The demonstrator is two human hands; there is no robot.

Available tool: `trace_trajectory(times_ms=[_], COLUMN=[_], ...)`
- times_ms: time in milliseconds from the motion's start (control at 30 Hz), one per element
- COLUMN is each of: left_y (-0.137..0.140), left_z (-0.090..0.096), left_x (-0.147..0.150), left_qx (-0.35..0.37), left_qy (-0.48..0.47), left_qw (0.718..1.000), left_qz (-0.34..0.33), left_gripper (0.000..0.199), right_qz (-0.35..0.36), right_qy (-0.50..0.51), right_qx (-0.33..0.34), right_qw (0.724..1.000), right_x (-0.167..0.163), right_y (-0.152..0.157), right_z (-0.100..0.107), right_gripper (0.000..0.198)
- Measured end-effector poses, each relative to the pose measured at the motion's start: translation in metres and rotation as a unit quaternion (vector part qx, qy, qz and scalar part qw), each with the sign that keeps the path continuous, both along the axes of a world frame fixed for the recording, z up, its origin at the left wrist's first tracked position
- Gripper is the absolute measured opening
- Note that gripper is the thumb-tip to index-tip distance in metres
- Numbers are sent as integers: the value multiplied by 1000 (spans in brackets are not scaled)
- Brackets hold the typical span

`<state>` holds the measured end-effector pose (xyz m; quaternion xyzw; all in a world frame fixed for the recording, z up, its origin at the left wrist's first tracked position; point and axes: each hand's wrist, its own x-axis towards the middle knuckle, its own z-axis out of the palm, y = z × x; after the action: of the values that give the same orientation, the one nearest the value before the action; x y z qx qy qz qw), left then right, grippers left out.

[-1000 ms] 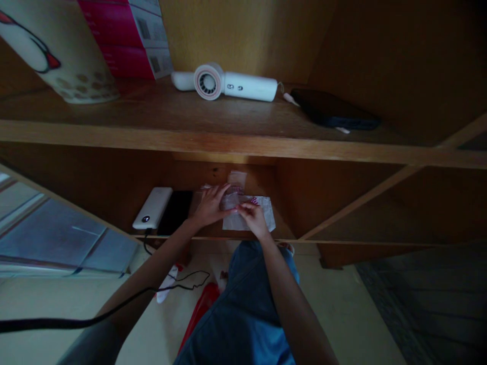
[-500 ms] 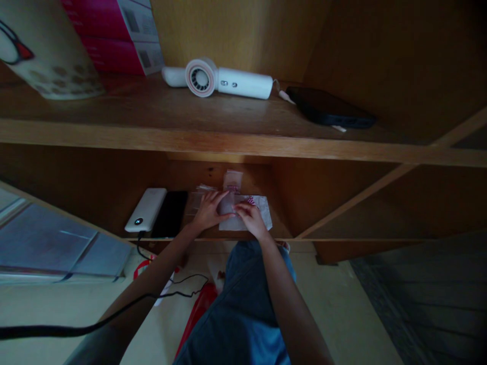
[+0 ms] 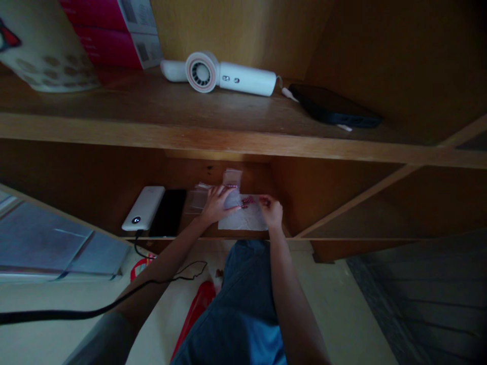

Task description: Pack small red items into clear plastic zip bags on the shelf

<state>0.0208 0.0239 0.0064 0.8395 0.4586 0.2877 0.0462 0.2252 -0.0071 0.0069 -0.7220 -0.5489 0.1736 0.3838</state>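
On the lower shelf, my left hand holds a small clear plastic bag between its thumb and fingers, over the left part of a whitish sheet. Several small red-pink pieces like beads lie on that sheet, between my hands. At the sheet's right edge, my right hand is closed with its fingertips bent together; whatever they pinch is too small to make out. Behind my left fingers lies another clear bag with reddish bits near its lower end. More flat clear bags lie left of my left hand.
A white power bank with a black cable and a dark flat device lie at the left. Above, the upper shelf's edge overhangs; it carries a handheld fan, a phone, a cup and pink boxes.
My right hand has moved right, away from the clear bag in my left hand, to the sheet's right edge. My left hand has shifted slightly right, and the view has moved a little.
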Motion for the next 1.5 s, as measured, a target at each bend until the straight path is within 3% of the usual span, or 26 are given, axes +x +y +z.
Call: trace_trajectory(times_ms=[167,333,733,867,1033,1500], left_y=[-3,-5,-2,-2,-1,1], left_z=[-1,1,-3,-3,-4,-5], left_x=[-1,-3,-3,-3,-3,-2], left_qx=[6,-6,-6,-9,-16,-32], left_qy=[-1,-13,2,10,16,18], left_qw=[1000,1000,1000,1000,1000,998], left_qz=[-4,8,-3,3,-9,-43], left_gripper=[56,51,54,54,57,58], right_qz=[15,15,35,41,133,222], right_qy=[-91,-149,-147,-74,69,127], right_qx=[-45,-27,-74,-50,25,37], right_qw=[995,988,986,995,988,966], right_x=[1,-3,-5,-4,-11,-29], right_y=[2,6,4,5,5,12], right_z=[-3,-10,1,-1,-6,-13], right_gripper=[22,16,16,16,19,20])
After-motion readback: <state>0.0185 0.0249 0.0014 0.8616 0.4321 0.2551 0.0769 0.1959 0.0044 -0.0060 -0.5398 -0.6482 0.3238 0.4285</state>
